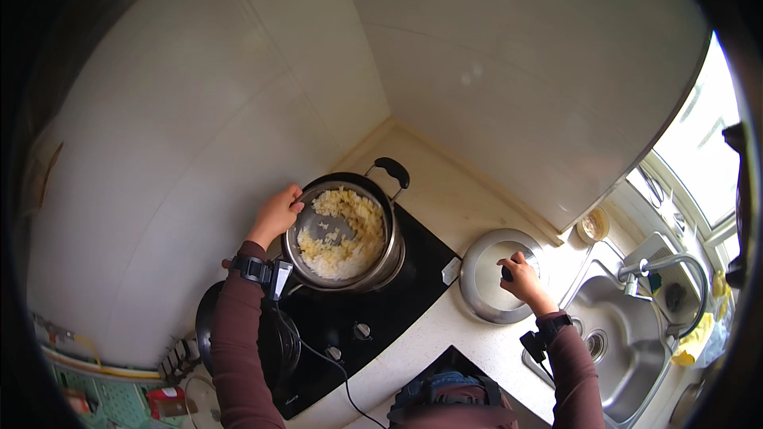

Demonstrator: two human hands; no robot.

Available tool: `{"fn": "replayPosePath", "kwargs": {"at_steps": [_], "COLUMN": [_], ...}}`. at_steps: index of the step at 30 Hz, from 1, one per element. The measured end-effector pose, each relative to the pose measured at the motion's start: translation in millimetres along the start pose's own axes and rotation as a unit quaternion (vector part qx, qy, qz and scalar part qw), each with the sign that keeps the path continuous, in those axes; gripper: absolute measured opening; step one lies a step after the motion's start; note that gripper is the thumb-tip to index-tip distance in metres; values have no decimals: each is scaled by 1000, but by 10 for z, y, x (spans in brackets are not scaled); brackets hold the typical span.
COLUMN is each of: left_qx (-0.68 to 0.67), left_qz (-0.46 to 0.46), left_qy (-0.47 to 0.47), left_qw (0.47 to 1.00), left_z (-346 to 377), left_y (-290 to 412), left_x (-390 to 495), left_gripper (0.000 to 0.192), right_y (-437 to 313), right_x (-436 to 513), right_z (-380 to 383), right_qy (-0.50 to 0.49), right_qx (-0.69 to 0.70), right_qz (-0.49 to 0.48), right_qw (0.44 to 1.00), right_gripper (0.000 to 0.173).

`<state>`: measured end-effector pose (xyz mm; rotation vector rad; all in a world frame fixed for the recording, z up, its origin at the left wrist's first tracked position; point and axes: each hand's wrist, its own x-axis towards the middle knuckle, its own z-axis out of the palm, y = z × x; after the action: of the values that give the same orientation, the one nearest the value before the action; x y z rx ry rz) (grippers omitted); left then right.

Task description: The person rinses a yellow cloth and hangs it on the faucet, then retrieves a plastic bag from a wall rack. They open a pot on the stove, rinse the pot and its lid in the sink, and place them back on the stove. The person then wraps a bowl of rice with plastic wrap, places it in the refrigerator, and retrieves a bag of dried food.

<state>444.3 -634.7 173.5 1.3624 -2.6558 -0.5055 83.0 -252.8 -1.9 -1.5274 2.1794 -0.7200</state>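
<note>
My left hand (278, 212) pinches the left rim of a stainless steel bowl (332, 230). A ring of cooked rice (366, 242), mixed with yellowish bits, lies around the bowl's partly bare bottom. The bowl sits at the mouth of a steel pot (396, 258), whose black side handle (391, 172) stands out at the far right. On the counter to the right lies a glass pot lid (486, 283) with a wide steel rim. My right hand (519, 279) has its fingers closed around the lid's black knob.
Under the pot is a black gas cooktop (334, 325) with control knobs (362, 330). A dark pan (277, 339) stands at its left, partly behind my left arm. To the right are a steel sink (632, 345), a curved faucet (685, 259) and a small container (593, 225). A cable (322, 356) crosses the cooktop.
</note>
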Motion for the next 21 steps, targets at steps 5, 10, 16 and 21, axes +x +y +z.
{"fn": "replayPosePath", "kwargs": {"at_steps": [5, 10, 16, 21], "left_qx": [-149, -358, -544, -573], "left_qz": [-51, -176, -283, -394], "left_qy": [81, 129, 248, 373], "left_qw": [984, 908, 750, 614], "left_z": [-398, -795, -574, 214], "left_y": [40, 163, 522, 807], "left_x": [-586, -1758, -3598, -4857], "left_gripper": [19, 11, 10, 16], "right_y": [-17, -124, -378, -889], "right_x": [11, 38, 454, 818], "right_z": [30, 101, 327, 349], "right_qy": [1, 32, 46, -108], "right_qx": [-46, -218, 46, 354], "right_qz": [-24, 6, -102, 10], "right_qw": [999, 975, 993, 929], "right_gripper": [46, 60, 53, 55]}}
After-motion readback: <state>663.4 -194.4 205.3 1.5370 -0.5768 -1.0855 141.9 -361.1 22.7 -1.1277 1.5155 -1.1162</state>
